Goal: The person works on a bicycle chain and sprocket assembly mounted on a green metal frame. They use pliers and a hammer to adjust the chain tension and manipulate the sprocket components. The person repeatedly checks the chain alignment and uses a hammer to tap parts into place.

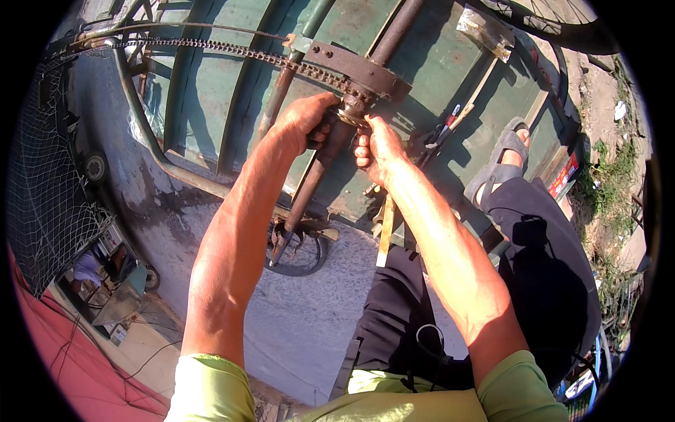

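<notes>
Green metal bed (443,77) lies behind. Brown axle (313,176) slants across; chain (246,53) meets it near curved plate (351,65). Left hand (309,116), right hand (383,149): fingers grasping round ring (351,118) on axle from opposite sides, presumably for even grip. Red printed label (564,176) far right, lettering unreadable from here.
</notes>
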`<action>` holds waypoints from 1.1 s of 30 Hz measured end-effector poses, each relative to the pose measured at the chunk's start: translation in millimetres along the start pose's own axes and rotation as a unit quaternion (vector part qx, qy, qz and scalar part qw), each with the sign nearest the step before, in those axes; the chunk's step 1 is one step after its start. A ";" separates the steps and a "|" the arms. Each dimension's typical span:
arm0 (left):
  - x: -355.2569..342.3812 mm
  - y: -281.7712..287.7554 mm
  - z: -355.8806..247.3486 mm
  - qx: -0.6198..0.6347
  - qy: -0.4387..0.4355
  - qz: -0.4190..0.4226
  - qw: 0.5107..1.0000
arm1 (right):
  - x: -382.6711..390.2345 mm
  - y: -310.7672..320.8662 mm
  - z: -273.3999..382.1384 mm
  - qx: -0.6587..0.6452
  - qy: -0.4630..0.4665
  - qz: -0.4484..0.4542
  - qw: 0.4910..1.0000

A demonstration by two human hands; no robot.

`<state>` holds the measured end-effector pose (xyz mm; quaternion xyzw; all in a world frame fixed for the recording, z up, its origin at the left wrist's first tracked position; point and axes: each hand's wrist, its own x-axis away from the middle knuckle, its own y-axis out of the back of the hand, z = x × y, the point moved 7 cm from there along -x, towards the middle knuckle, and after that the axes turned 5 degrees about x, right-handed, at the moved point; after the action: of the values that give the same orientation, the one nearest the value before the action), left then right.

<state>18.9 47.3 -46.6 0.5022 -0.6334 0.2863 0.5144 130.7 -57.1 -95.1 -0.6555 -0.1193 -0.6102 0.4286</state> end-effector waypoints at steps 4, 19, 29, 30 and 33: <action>6.9 0.6 -2.3 -0.012 -0.025 -0.017 0.999 | -8.9 0.9 0.4 -0.010 0.003 0.024 1.000; 38.9 -9.2 -5.0 -0.011 -0.082 -0.081 0.993 | -16.4 2.7 11.7 0.041 -0.021 0.057 0.997; 23.8 -3.3 -1.5 -0.002 -0.064 -0.057 0.996 | -17.2 10.6 9.4 0.050 -0.009 0.011 0.999; 21.1 -1.8 -2.2 -0.004 -0.065 -0.052 0.996 | -14.9 8.9 10.4 0.048 -0.002 0.013 0.999; 16.9 -0.4 -3.3 0.006 -0.064 -0.042 0.997 | -4.5 4.3 10.1 0.040 0.022 0.024 0.999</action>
<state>21.0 44.4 -29.7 0.5486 -0.6421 0.2353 0.4811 139.6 -50.9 -99.8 -0.6271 -0.1183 -0.6089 0.4712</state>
